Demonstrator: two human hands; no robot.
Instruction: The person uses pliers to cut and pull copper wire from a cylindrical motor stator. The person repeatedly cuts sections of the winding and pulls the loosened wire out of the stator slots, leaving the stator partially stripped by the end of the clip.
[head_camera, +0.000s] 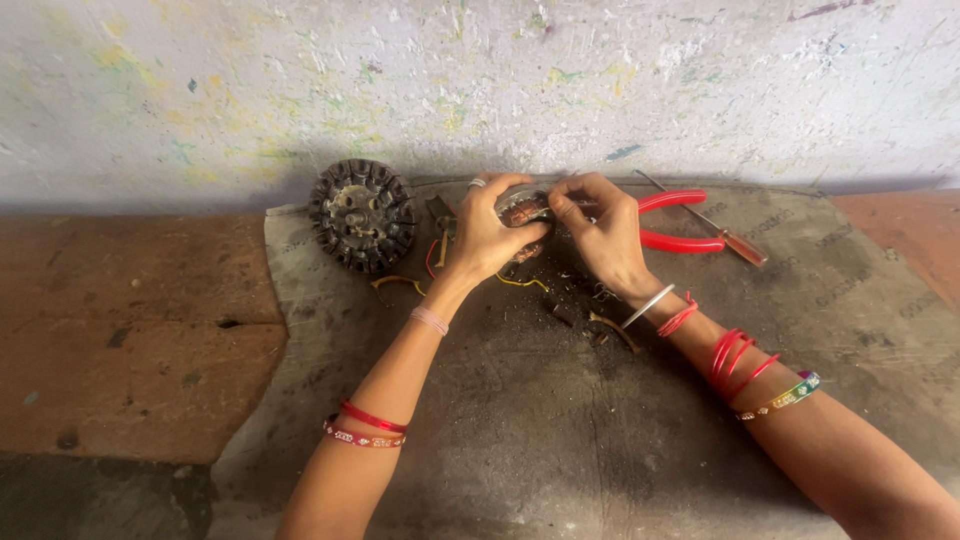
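Sacking sheet covers the desk, wall behind. Round stator core sits left of your hands, red-handled pliers and screwdriver right. You're mid-strip, I'd judge: left hand clamps the small copper-wound coil, right hand pinches its edge. Coil sits between both hands, lifted off the sheet. Next needs steady grip, careful pull.

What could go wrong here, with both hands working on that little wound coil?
The left hand and right hand pinch the small coil closely, so sharp wire ends might prick fingertips. Loose scraps lie under the wrists and could catch the bangles. The red-handled pliers lie just behind the right hand and could get knocked.
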